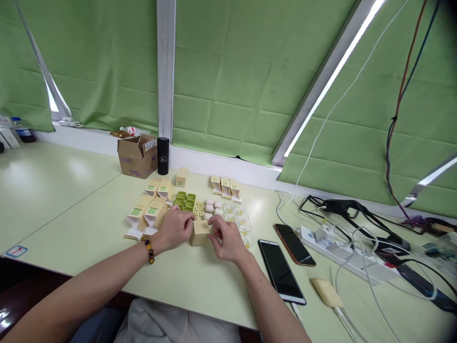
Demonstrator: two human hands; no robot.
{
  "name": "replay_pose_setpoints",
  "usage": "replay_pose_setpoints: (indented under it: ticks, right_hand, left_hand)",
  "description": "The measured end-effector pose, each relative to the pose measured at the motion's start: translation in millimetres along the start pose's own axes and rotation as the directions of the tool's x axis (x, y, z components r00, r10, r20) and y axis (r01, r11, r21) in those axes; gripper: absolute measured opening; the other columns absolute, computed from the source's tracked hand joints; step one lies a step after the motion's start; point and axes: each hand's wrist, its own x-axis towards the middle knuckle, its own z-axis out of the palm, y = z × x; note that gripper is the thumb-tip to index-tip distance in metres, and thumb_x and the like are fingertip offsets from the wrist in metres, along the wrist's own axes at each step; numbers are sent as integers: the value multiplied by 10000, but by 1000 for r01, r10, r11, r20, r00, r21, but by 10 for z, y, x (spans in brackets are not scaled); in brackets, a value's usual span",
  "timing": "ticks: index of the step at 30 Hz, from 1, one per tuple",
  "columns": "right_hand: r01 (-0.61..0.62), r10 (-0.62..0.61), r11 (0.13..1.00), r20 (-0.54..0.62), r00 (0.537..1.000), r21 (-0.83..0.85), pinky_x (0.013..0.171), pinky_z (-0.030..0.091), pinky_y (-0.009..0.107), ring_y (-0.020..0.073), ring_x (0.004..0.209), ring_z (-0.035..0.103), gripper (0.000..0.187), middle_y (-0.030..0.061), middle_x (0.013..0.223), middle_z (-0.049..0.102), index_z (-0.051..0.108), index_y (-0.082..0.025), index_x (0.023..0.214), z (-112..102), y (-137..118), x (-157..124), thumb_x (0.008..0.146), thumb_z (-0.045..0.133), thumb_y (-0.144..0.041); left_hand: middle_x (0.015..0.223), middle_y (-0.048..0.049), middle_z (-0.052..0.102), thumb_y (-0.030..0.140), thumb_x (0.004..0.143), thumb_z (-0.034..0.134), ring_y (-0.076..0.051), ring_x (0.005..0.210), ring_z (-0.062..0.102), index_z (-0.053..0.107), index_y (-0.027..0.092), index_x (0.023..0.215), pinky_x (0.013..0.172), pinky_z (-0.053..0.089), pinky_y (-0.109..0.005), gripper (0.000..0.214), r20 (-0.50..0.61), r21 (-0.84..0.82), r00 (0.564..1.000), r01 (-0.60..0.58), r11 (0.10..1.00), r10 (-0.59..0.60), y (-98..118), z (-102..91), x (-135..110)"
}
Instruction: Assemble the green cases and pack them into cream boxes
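A small tan cardboard box (200, 234) stands on the table in front of me, between my two hands. My left hand (175, 227) is closed at its upper left edge, with the fingers curled. Along the right edge, my right hand (225, 236) has its thumb and fingers bent against the box. Just beyond lie green trays (184, 200), small yellowish pieces (198, 209), pale pink blocks (210, 208) and clear plastic cups (243, 216). Left of my left hand are open-ended tan boxes (155, 212) with green labels.
More small boxes (225, 186) and an upright box (182, 177) stand farther back. A brown carton (137, 156) and black tumbler (163, 156) are by the wall. To the right lie a white phone (282, 271), a dark phone (294, 244), a power strip (346, 255) and tangled cables.
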Motion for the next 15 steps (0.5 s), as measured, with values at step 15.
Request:
replay_pose_setpoints:
  ticks: [15]
  right_hand:
    - [-61,58,997,71,996,45,580,268,259,131,528,434,362,-99,644,457,480,-245,1086,-50,-19,5,761,634,-202]
  left_hand:
    - [575,23,661,131,894,509,-186,570,522,777,232,1000,801,395,-378,306,57,-8,991,120,993,-120,-20,16,20]
